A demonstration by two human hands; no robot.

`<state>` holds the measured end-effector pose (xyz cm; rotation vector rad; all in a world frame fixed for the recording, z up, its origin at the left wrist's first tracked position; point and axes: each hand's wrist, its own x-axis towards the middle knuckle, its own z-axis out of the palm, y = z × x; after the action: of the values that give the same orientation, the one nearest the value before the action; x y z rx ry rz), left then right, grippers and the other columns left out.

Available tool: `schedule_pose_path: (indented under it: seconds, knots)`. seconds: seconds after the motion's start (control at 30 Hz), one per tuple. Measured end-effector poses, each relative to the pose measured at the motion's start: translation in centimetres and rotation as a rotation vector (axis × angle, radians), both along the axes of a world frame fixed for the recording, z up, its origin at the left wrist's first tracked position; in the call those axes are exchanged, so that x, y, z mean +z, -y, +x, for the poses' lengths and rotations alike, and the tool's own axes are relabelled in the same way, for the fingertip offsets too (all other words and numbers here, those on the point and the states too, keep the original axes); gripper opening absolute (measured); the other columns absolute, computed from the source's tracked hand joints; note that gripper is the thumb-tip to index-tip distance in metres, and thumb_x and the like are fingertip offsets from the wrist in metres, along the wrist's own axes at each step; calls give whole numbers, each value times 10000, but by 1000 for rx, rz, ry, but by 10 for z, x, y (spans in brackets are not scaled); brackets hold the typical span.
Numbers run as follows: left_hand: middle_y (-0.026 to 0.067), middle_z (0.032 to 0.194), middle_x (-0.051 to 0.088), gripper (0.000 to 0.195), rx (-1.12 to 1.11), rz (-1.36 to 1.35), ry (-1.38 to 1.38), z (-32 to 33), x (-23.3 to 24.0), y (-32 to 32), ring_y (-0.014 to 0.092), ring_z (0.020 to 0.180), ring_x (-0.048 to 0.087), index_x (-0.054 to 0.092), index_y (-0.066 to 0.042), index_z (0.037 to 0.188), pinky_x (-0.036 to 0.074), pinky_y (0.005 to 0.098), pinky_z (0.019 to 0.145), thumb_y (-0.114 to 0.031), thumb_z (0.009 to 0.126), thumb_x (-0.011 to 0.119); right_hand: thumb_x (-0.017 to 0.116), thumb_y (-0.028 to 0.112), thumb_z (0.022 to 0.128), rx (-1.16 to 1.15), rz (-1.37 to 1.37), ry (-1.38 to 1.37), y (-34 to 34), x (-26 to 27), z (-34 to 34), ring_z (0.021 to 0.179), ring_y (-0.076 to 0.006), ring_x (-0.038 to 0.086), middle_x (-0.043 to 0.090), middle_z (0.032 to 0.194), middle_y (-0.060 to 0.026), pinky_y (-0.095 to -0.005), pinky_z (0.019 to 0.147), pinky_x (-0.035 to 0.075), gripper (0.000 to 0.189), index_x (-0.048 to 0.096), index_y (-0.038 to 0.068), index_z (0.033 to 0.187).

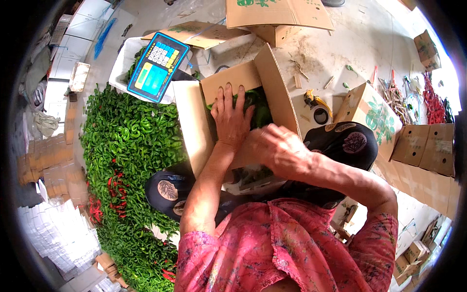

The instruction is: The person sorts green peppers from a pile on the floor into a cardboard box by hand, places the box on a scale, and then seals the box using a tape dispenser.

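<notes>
An open cardboard box point(194, 127) stands between my knees, its flaps raised, with green peppers point(259, 109) inside. My left hand point(231, 118) reaches into it, fingers spread over the contents and the inner far side. Blurred, my right hand point(279, 149) is at the near right edge of the box, fingers curled; whether it grips the near flap cannot be told. A digital weighing scale's display and keypad point(157, 67) stands beyond the box to the left, in front of a white foam box point(126, 60) holding more green peppers.
A large heap of green peppers point(135, 135) with some red ones point(117, 193) spreads at the left. To the right lie a yellow-handled tape dispenser point(318, 106) and a printed carton point(375, 116). Flattened cardboard point(277, 14) is at the far side; more cartons point(425, 149) stand right.
</notes>
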<state>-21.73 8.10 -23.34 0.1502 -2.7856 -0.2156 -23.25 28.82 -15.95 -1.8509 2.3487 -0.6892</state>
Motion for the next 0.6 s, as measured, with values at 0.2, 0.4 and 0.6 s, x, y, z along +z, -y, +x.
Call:
schedule_pose_path:
  seconds: [0.2,0.4,0.6]
  knots:
    - [210,1578,395,663,5,-8,-14,4,2,-3,432,1441,381,464,-142,1526,277,556,1144,-339,937,696,736,344,912,-617,10,628,-26,10,-71,960,-408,679,662,1064,-261,-476,842,568,513,564,-50,1193]
    - [222,1575,404,641,2,-65,-38,6,-5,3,421,1452,383,499,-128,1492,300,541,1129,-378,921,652,679,366,943,-242,180,299,36,7,-43,869,-460,681,671,867,-264,-512,725,561,379,608,31,1105]
    - [201,1561,439,493,-23,-9,-109,8,-21,15,408,1442,417,587,-102,1389,325,544,1111,-256,922,624,855,453,774,-465,110,817,43,-21,-73,818,-271,702,714,949,-187,-395,712,578,600,627,11,1110]
